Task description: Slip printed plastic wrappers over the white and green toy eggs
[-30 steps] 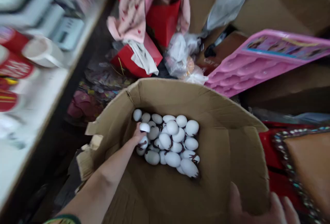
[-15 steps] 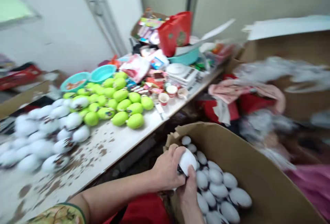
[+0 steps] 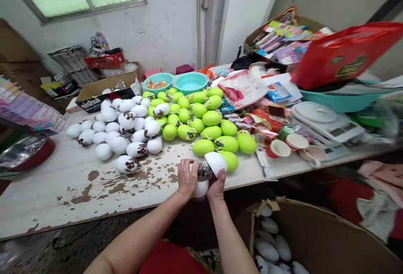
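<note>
The white egg (image 3: 209, 173) is now lifted from the carton (image 3: 315, 240) to the table edge (image 3: 94, 206) (already split open); left hand (image 3: 186, 178) and right hand (image 3: 217, 180) each grip one half.

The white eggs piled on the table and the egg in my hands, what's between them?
Only bare, paint-chipped tabletop separates the white egg pile from the opened egg, seen from the head view.

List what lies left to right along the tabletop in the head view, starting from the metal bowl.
Metal bowl → white eggs → green eggs → paper cups → white scale.
</note>
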Demonstrator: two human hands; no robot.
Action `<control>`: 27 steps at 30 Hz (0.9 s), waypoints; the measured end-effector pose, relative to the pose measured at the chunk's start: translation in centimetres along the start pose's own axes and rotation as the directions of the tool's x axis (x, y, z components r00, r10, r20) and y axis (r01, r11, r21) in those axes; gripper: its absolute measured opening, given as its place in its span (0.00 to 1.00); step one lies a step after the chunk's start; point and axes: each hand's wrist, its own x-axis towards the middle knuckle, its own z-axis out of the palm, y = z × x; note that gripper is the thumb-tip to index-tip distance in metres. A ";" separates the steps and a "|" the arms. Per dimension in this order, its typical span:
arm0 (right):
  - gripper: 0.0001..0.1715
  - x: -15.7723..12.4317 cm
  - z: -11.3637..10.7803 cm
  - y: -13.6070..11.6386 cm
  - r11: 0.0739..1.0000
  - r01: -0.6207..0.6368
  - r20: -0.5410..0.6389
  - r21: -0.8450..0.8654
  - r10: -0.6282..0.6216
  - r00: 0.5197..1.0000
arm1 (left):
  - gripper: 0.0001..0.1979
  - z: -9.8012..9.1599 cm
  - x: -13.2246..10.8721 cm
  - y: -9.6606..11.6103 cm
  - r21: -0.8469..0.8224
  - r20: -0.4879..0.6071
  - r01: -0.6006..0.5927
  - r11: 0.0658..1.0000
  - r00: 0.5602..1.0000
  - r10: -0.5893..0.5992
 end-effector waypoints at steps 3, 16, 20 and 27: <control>0.36 1.2 3.1 5.0 0.983 -0.151 -0.064 0.102 0.158 0.985 | 0.25 -3.4 3.8 -4.1 0.060 0.339 0.085 0.995 0.935 -0.101; 0.21 2.6 9.9 14.4 0.845 -0.482 -0.169 0.229 0.523 0.836 | 0.35 -17.0 15.5 -12.0 0.199 0.709 -0.360 0.912 0.695 0.120; 0.20 2.0 10.9 15.0 0.867 -0.482 -0.214 0.128 0.499 0.840 | 0.34 -19.7 16.7 -11.2 0.199 0.734 -0.452 0.869 0.657 0.174; 0.23 0.8 14.3 13.6 0.882 -0.457 -0.218 0.117 0.471 0.855 | 0.35 -21.4 14.0 -13.0 0.159 0.621 -0.678 0.717 0.634 0.461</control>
